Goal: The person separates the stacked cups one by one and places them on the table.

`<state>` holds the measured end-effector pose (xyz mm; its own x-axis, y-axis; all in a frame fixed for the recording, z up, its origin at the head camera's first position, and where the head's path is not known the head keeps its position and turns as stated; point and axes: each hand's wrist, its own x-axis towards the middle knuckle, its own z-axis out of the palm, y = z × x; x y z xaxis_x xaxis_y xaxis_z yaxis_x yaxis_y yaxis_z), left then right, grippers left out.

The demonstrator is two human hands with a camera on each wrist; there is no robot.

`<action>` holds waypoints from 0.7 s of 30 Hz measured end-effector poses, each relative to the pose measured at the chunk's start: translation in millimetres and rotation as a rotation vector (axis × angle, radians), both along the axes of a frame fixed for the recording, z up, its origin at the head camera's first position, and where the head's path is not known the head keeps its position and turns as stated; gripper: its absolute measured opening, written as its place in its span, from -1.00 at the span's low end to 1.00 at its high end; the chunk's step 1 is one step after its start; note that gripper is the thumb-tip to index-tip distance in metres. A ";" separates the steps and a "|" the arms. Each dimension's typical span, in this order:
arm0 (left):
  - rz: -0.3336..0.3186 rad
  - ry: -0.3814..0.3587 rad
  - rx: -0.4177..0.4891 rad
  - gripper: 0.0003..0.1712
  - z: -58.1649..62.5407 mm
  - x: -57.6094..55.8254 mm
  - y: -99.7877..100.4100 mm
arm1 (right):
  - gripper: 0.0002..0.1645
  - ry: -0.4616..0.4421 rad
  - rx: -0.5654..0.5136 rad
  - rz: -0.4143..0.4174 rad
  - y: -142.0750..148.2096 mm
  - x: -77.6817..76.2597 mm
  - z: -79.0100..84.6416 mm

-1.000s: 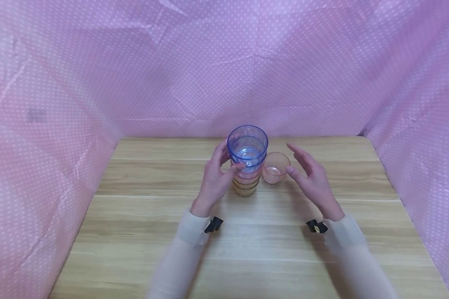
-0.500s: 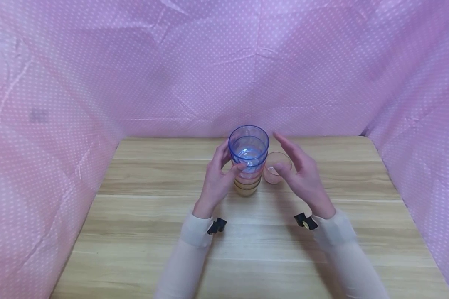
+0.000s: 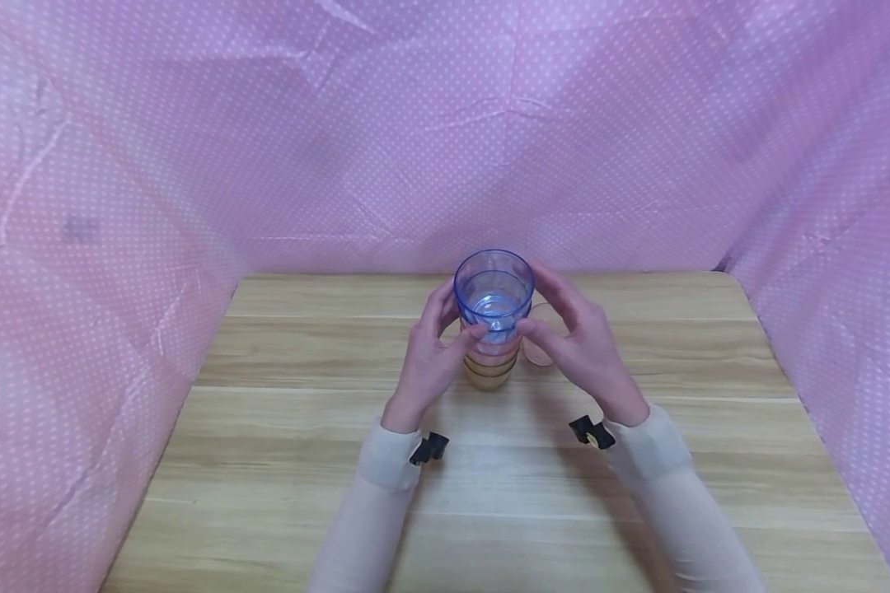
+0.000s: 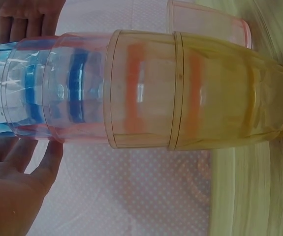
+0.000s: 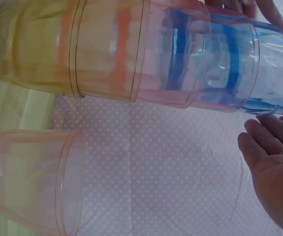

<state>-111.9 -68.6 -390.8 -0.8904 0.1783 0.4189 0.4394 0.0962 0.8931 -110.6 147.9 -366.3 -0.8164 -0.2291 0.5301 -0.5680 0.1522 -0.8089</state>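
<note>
A tall stack of clear plastic cups [image 4: 141, 88] stands upright, yellow at the bottom, then orange and pink, with a blue cup [image 3: 493, 288] on top. My left hand [image 3: 432, 354] holds the upper stack from the left, thumb in front and fingers behind. On the opposite side, my right hand [image 3: 582, 346] has its thumb and extended fingers at the blue cup's wall; its fingertips [image 5: 264, 120] meet or nearly meet the plastic. A single pale pink cup [image 5: 30, 182] stands right of the stack, partly hidden by the right hand in the head view.
The wooden table [image 3: 304, 461] has its back edge close behind the cups. Pink dotted cloth [image 3: 386, 132] hangs behind the table and along both sides. Each sleeve cuff carries a small black mount, like the one [image 3: 592, 432] at the right wrist.
My right hand has moved left, past the single pink cup, up to the side of the blue cup. The left hand keeps its hold, and the stack stays almost in place.
</note>
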 end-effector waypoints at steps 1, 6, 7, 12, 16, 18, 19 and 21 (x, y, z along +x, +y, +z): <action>-0.003 0.000 -0.001 0.08 0.0 -0.1 -0.4 | -0.22 0.004 0.004 0.000 -0.3 -0.3 0.3; -0.015 -0.006 -0.006 0.06 0.3 -0.4 -2.1 | -0.20 0.006 0.020 -0.013 -1.0 -1.7 1.5; -0.020 -0.008 -0.005 0.06 0.2 -0.6 -2.6 | -0.19 0.005 0.019 -0.013 -1.2 -1.9 1.8; -0.049 -0.024 0.034 0.14 -3.2 -1.3 -6.6 | -0.18 0.011 0.010 -0.006 -1.8 -2.7 2.1; -0.072 -0.044 0.028 0.20 -6.3 -2.6 -11.0 | -0.19 0.011 0.004 0.000 -1.7 -3.1 1.4; -0.086 -0.045 0.001 0.19 -7.9 -4.4 -12.9 | -0.19 0.008 0.001 0.005 -1.5 -3.2 1.3; -0.095 -0.043 -0.014 0.17 -8.4 -5.1 -13.7 | -0.19 0.006 0.000 0.008 -1.3 -3.3 1.4; -0.113 -0.033 -0.042 0.13 -9.6 -7.0 -14.9 | -0.19 0.000 0.002 0.014 -0.7 -3.8 1.7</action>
